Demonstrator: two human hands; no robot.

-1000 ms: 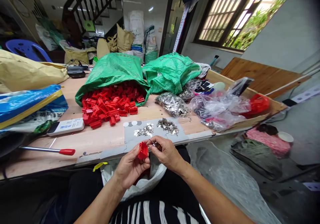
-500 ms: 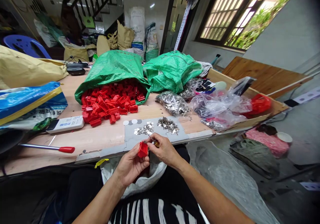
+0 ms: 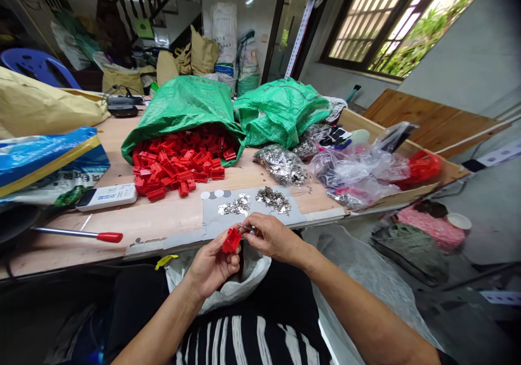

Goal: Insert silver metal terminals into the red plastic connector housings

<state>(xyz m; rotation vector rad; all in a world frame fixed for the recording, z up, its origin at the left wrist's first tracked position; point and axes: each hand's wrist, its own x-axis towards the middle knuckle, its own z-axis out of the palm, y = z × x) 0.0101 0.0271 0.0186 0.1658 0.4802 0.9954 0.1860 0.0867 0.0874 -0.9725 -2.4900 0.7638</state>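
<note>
My left hand is closed around a small red plastic part, held just below the table's near edge. My right hand pinches a thin metal tool whose tip meets the red part. Right behind my hands, two little heaps of small silvery metal pieces lie on a grey sheet. Farther back, a pile of red plastic parts spills from a green sack. A white plastic bag sits open in my lap under my hands.
A red-handled screwdriver and a white remote lie at the left of the wooden table. A second green sack, bags of metal pieces and clear plastic bags crowd the right. Blue and tan sacks lie at the far left.
Both hands have lifted slightly toward the table edge with the red part, which has turned a little in my left hand. The view has shifted slightly downward.
</note>
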